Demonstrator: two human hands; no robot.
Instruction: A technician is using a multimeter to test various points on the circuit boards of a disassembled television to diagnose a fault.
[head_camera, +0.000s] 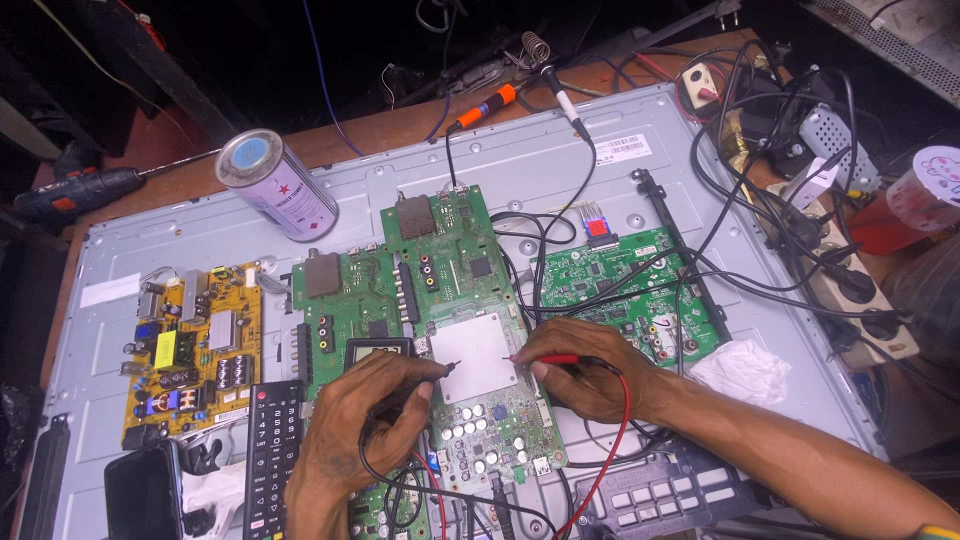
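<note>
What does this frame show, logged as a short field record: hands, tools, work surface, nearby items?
left hand: holds a black test probe, tip over the square silver shield plate
right hand: holds a red test probe, tip at the plate's right edge
board: green circuit board lying on a grey metal panel
nearby: yellow power board, black remote control, silver spray can, orange-handled soldering iron
</note>
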